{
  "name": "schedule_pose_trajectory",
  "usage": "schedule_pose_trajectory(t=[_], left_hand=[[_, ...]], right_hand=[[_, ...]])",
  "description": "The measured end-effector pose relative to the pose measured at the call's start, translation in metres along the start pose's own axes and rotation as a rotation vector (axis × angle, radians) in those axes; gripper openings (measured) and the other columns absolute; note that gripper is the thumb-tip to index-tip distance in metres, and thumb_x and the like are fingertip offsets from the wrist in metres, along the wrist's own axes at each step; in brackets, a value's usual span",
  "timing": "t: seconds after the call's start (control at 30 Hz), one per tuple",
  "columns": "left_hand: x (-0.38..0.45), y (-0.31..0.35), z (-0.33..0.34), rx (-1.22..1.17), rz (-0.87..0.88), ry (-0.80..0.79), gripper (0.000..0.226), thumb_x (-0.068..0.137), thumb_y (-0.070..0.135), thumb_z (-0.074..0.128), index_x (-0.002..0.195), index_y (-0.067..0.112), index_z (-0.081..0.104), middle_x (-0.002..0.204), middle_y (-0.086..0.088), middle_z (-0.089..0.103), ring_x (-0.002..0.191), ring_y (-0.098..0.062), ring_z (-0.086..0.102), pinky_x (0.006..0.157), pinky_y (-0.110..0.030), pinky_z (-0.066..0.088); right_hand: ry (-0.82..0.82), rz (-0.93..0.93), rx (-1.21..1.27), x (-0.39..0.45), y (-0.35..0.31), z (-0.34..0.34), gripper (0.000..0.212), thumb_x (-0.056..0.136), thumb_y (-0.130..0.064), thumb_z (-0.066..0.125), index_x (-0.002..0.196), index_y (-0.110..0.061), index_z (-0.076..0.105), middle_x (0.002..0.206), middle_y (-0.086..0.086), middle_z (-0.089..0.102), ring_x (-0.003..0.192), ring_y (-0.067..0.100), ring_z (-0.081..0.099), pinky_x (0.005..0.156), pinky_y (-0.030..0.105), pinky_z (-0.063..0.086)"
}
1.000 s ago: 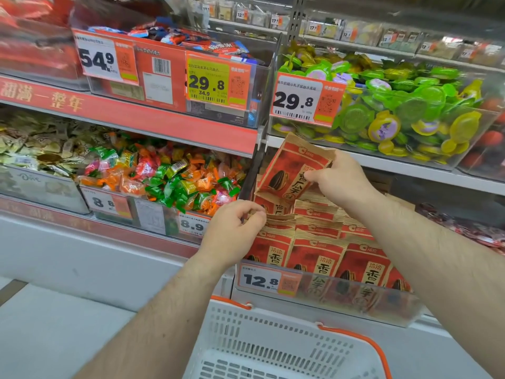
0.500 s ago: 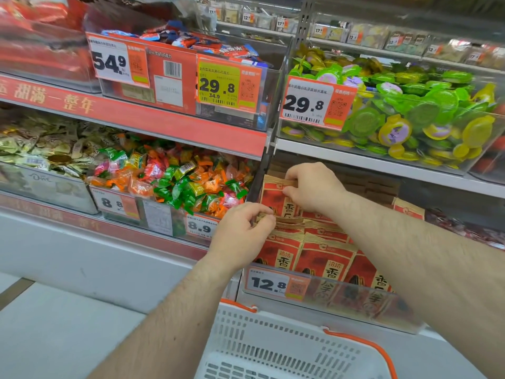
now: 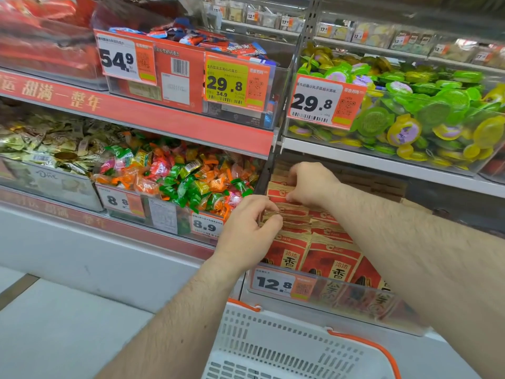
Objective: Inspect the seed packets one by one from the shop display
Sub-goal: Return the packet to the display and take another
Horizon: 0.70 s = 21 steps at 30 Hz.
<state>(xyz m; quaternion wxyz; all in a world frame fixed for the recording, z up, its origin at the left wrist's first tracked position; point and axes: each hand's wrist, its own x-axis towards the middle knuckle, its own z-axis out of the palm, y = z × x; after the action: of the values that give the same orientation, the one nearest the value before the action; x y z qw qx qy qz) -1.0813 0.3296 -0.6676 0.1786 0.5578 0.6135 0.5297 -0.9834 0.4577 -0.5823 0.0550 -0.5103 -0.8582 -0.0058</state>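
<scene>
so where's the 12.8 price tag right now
In the head view the 12.8 price tag sits low, right of centre, on the clear front of the seed packets bin, just above the white basket.

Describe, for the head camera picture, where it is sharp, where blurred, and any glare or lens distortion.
Head view: the 29.8 price tag and both hands on the seed packets are fairly sharp; the red bags at upper left smear; the clear bin front hazes the packets; shelf edges slant, wide-angle.

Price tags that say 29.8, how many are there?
2: a yellow tag on the blue-wrapper bin, a white tag on the green-cup bin. Tiny top-shelf tags are hard to read.
</scene>
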Motion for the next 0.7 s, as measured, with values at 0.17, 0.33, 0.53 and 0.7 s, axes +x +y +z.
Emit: schedule_pose_trajectory(t=[0.17, 0.33, 0.53, 0.7], left_hand=[[0.0, -0.001, 0.001, -0.018, -0.013, 0.027, 0.006, 0.088, 0.032, 0.06, 0.084, 0.036, 0.062, 0.117, 0.017, 0.045, 0.121, -0.002, 0.042, 0.1, -0.027, 0.036], [-0.001, 0.001, 0.001, 0.025, 0.015, 0.034, 0.006, 0.091, 0.022, 0.062, 0.087, 0.024, 0.065, 0.107, 0.022, 0.051, 0.112, -0.002, 0.047, 0.091, -0.017, 0.035], [-0.001, 0.001, 0.0, 0.018, 0.017, 0.037, 0.005, 0.09, 0.02, 0.062, 0.086, 0.019, 0.065, 0.106, 0.022, 0.052, 0.107, 0.013, 0.043, 0.084, -0.001, 0.028], [-0.002, 0.003, -0.001, 0.013, -0.005, 0.02, 0.006, 0.09, 0.023, 0.061, 0.086, 0.024, 0.064, 0.11, 0.019, 0.052, 0.108, 0.014, 0.043, 0.083, -0.001, 0.028]], right_hand=[[0.098, -0.149, -0.019, -0.011, -0.002, -0.003, 0.019, 0.078, -0.02, 0.069, 0.068, -0.024, 0.054, 0.081, -0.005, 0.06, 0.085, 0.023, 0.06, 0.072, 0.034, 0.05], [-0.109, -0.143, 0.099, -0.013, 0.001, -0.007, 0.027, 0.079, -0.032, 0.076, 0.104, -0.025, 0.068, 0.101, -0.005, 0.065, 0.063, 0.009, 0.053, 0.061, 0.028, 0.048], [-0.173, -0.097, 0.151, -0.013, -0.003, -0.01, 0.026, 0.085, -0.045, 0.068, 0.1, -0.023, 0.07, 0.096, -0.005, 0.066, 0.073, 0.014, 0.059, 0.061, 0.027, 0.045], [-0.249, -0.04, 0.252, -0.022, -0.001, -0.014, 0.029, 0.082, -0.051, 0.064, 0.084, -0.023, 0.074, 0.086, -0.001, 0.068, 0.084, 0.02, 0.063, 0.081, 0.037, 0.052]])
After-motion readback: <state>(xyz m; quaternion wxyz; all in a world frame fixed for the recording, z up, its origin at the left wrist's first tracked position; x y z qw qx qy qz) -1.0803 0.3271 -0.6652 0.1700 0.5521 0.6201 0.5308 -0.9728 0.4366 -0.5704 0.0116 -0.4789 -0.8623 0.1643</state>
